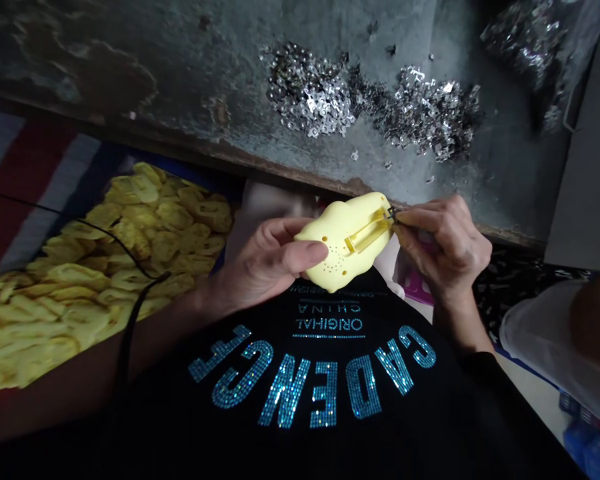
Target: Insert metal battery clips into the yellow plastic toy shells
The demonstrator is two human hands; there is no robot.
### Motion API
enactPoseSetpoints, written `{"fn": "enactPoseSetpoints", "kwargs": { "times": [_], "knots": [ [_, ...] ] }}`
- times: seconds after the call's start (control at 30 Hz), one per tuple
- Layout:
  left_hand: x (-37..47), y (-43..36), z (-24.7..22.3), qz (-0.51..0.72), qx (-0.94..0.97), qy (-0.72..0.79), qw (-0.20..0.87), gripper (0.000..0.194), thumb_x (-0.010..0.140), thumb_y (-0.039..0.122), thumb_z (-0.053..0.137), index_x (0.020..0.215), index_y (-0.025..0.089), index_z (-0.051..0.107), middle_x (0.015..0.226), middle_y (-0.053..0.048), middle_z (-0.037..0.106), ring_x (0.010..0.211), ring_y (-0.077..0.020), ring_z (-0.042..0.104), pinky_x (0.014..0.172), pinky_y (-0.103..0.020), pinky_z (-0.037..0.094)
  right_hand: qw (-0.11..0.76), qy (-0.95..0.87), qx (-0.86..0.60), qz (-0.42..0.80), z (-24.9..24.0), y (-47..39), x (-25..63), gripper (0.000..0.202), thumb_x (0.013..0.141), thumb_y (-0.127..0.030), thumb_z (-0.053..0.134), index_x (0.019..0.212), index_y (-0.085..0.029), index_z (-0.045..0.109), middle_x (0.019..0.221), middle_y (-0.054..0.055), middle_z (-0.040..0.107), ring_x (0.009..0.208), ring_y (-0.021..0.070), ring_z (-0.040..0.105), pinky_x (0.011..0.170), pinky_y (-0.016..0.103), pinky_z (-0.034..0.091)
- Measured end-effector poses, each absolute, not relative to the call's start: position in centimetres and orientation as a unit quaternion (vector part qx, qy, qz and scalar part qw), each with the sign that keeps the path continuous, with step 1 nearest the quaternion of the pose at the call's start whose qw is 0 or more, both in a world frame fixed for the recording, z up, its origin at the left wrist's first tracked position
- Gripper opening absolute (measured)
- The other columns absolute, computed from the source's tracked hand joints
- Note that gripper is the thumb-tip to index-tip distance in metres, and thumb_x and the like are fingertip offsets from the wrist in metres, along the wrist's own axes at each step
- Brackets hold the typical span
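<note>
A pale yellow plastic shell [335,227] with small holes and a long rectangular compartment is held up in front of my black shirt. My left hand [275,260] grips its left end, thumb on top and fingers underneath. At the compartment's right end, my right hand [443,237] pinches a small dark metal piece [392,215] between thumb and forefinger. That piece touches the shell's edge; its exact seating is too small to tell.
Shiny metal clips lie in a pile [313,93] and a second pile [427,110] on the worn metal table [190,80]. A sack of yellow shells [145,227] stands at left, crossed by a black cord. Another person's leg [595,320] shows at right.
</note>
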State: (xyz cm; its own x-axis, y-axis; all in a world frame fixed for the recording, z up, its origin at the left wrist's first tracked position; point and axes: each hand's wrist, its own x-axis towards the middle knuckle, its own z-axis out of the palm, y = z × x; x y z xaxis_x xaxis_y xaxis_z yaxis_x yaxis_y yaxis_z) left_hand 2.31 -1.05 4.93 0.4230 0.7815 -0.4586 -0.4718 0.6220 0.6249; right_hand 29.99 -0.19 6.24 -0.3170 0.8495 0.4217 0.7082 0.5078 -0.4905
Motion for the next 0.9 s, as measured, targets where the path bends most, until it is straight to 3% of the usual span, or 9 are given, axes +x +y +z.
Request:
{"fn": "enactPoseSetpoints", "kwargs": {
  "times": [0.13, 0.27, 0.57, 0.73, 0.9],
  "knots": [
    [2.0, -1.4, 4.6, 0.367, 0.213, 0.345, 0.837, 0.045, 0.081, 0.05, 0.106, 0.114, 0.024, 0.094, 0.108, -0.005, 0.093, 0.095, -0.0228, 0.088, 0.09, -0.034, 0.072, 0.351, -0.823, -0.442, 0.066, 6.3, -0.1, 29.5, 0.043, 0.106, -0.015, 0.076, 0.138, -0.044, 0.079, 0.11, 0.0, 0.087, 0.092, 0.0287, 0.078, 0.086, 0.053, 0.061],
    [2.0, -1.5, 4.6, 0.37, 0.205, 0.336, 0.841, 0.041, 0.083, 0.047, 0.105, 0.114, 0.024, 0.093, 0.107, -0.003, 0.093, 0.094, -0.0202, 0.088, 0.09, -0.031, 0.071, 0.34, -0.836, -0.428, 0.036, 6.6, 0.2, 29.0, 0.039, 0.105, -0.012, 0.077, 0.135, -0.037, 0.08, 0.108, 0.003, 0.086, 0.092, 0.0271, 0.077, 0.081, 0.048, 0.059],
    [2.4, -1.1, 4.4, 0.376, 0.171, 0.349, 0.841, 0.048, 0.074, 0.047, 0.11, 0.107, 0.018, 0.091, 0.101, -0.006, 0.092, 0.082, -0.0191, 0.087, 0.075, -0.026, 0.07, 0.301, -0.844, -0.443, 0.03, 6.2, 0.0, 28.9, 0.041, 0.107, -0.014, 0.073, 0.137, -0.041, 0.078, 0.114, 0.002, 0.088, 0.096, 0.0261, 0.078, 0.083, 0.047, 0.059],
    [2.0, -0.9, 3.8, 0.361, 0.145, 0.311, 0.867, 0.045, 0.081, 0.044, 0.106, 0.114, 0.018, 0.089, 0.108, -0.007, 0.092, 0.091, -0.0229, 0.089, 0.078, -0.032, 0.076, 0.326, -0.838, -0.437, -0.015, 5.9, -0.3, 28.9, 0.049, 0.104, -0.008, 0.075, 0.143, -0.036, 0.075, 0.117, 0.002, 0.09, 0.097, 0.0249, 0.081, 0.083, 0.044, 0.061],
    [2.1, -1.1, 3.8, 0.381, 0.159, 0.303, 0.859, 0.035, 0.087, 0.043, 0.102, 0.113, 0.023, 0.091, 0.108, -0.005, 0.091, 0.088, -0.0194, 0.087, 0.073, -0.028, 0.075, 0.316, -0.84, -0.438, -0.054, 5.6, -0.8, 28.9, 0.047, 0.104, -0.008, 0.076, 0.143, -0.035, 0.076, 0.119, 0.001, 0.09, 0.099, 0.0234, 0.081, 0.086, 0.042, 0.061]
  ]
}}
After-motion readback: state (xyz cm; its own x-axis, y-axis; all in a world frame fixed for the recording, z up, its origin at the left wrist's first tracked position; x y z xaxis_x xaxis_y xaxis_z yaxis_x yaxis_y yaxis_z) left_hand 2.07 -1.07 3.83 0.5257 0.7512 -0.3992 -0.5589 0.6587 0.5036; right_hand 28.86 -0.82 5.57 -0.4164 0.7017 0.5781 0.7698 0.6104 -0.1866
